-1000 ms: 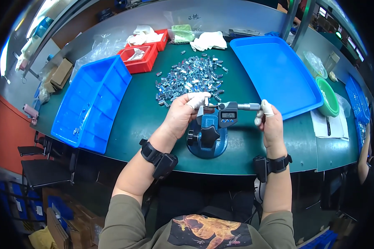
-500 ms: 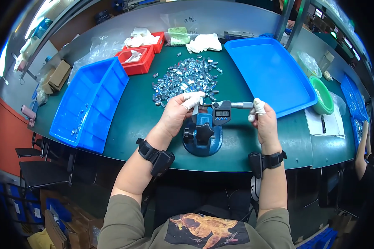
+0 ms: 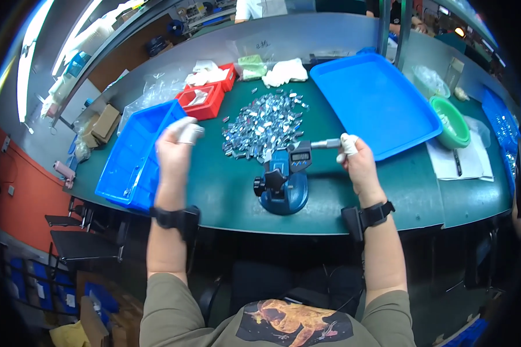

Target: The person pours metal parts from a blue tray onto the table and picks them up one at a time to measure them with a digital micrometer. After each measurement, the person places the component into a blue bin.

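A digital micrometer (image 3: 300, 155) with a small display is clamped in a blue stand (image 3: 283, 194) with a round base. At the right end of its thimble, my right hand (image 3: 359, 162), with white-covered fingertips, is closed in a pinch. My left hand (image 3: 175, 147), smeared by motion, is over the right edge of the blue bin (image 3: 134, 156). Its white-covered fingers are pressed together, and a small silvery metal part (image 3: 200, 132) seems to show at their tips. Behind the micrometer lies a loose pile of small shiny metal parts (image 3: 265, 124).
A large blue tray (image 3: 376, 107) lies at the right. Beyond it are a green bowl (image 3: 452, 124) and white paper (image 3: 472, 162) with a pen (image 3: 457, 163). Red boxes (image 3: 205, 104) and white cloths (image 3: 286, 72) stand at the back, before a grey partition (image 3: 324, 34).
My left hand has left the micrometer's jaws and swung left to the blue bin. My right hand remains at the thimble. The whole view has shifted slightly.
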Tool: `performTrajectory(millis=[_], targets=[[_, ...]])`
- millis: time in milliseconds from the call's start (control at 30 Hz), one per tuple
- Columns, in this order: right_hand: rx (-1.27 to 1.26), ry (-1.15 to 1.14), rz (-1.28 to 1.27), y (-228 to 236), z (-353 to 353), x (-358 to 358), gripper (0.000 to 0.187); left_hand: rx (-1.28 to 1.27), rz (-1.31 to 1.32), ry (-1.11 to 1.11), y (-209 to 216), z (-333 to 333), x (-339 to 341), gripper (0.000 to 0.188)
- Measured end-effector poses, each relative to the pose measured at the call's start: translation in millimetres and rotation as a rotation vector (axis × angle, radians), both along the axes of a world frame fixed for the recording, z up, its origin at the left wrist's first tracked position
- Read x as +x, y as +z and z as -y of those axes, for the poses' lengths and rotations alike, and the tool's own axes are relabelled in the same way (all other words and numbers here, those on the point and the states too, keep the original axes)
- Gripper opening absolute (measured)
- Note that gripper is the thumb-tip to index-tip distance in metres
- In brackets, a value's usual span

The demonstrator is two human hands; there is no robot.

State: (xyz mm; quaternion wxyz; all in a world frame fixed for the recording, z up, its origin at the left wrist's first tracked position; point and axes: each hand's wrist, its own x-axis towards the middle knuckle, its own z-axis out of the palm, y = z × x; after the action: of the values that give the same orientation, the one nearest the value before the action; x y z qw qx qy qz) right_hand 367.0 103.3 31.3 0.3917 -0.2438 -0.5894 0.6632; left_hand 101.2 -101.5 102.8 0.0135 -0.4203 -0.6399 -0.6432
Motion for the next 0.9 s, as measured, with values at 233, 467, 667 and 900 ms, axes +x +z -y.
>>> performTrajectory(millis=[233, 467, 667, 900], targets=[[-0.034, 0.011, -0.003, 5, 0, -1, 0.024, -0.453, -0.122, 0.384, 30, 129, -100, 0.024], [-0.023, -0.012, 0.008, 3, 3, 1, 0.025, -0.560, -0.228, 0.078, -18, 36, -14, 0.030], [-0.014, -0.007, 0.040, 0, 1, -1, 0.026, -0.848, -0.607, 0.158, -68, -39, -18, 0.028], [0.031, -0.034, 0.079, 2, 0, -6, 0.026, -0.644, -0.325, 0.208, -80, -48, -32, 0.023]])
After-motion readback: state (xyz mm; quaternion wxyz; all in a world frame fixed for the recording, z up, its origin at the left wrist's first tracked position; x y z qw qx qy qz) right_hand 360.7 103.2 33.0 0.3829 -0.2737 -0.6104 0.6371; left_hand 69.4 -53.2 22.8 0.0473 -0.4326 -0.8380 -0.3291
